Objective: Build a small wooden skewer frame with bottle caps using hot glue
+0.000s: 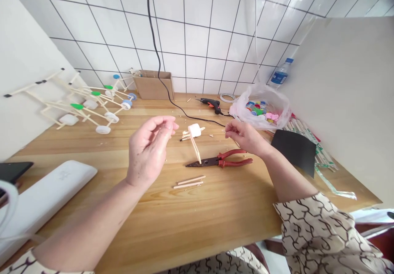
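Observation:
My left hand (149, 151) is raised over the table, its thumb and fingertips drawn together; anything between them is too small to make out. To the right, my right hand (243, 135) is also in a pinch, and whatever it may hold is hidden. Between the two hands sits a small piece with a white round cap (194, 130) and thin wooden sticks (195, 149), neither hand touching it. Just in front lie long-nose pliers (223, 160) with red handles, jaws pointing left. Two loose wooden sticks (189, 181) lie nearer to me.
Stick frames with cap wheels (103, 129) stand at the left. Behind are a cardboard box (154, 86), a black cable, a glue gun (211, 104), a tape roll (227, 97) and a plastic bag (243, 110) of caps. A black sheet (294, 149) lies right, a white case (58, 200) left.

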`<move>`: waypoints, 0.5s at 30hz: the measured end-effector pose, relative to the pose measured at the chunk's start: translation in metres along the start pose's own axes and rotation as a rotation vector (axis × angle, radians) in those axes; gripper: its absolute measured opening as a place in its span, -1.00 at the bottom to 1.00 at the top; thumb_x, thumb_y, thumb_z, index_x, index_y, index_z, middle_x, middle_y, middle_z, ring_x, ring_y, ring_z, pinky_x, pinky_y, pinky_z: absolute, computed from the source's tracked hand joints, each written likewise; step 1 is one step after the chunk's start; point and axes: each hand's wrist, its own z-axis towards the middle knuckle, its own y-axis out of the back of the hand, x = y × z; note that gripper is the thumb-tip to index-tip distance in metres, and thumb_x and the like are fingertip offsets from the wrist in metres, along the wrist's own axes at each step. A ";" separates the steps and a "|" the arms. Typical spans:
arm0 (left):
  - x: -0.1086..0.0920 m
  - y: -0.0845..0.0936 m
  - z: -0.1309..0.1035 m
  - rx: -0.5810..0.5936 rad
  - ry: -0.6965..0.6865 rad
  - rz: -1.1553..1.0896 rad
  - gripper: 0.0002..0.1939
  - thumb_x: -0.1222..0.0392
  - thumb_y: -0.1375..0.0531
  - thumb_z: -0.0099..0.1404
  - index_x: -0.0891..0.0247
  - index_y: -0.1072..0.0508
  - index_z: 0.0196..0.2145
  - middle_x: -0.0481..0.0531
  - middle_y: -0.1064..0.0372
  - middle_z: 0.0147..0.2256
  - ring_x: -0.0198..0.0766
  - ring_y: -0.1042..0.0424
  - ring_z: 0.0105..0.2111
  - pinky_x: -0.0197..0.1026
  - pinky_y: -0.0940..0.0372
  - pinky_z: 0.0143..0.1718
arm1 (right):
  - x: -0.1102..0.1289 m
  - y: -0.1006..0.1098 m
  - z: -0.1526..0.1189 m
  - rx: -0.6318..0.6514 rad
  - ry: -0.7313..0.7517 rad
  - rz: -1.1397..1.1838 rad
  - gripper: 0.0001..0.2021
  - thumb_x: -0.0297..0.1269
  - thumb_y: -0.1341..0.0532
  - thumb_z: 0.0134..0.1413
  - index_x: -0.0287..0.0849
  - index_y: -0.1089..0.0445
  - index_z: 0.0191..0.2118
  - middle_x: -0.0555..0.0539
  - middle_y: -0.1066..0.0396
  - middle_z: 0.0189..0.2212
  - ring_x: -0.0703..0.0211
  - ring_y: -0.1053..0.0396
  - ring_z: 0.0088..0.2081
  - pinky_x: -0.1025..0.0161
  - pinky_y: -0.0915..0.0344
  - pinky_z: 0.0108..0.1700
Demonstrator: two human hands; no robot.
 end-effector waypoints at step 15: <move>-0.026 0.008 -0.018 0.331 -0.160 0.168 -0.96 0.24 -0.21 0.17 0.25 -0.45 -0.39 -0.09 -0.43 -0.51 -0.39 -0.37 -0.50 -0.35 -0.32 -0.41 | 0.075 -0.021 -0.036 -0.081 0.128 0.607 -0.96 -0.40 -0.18 0.09 -0.19 -0.37 -0.37 0.05 -0.35 -0.52 0.38 -0.23 -0.53 0.39 -0.21 -0.47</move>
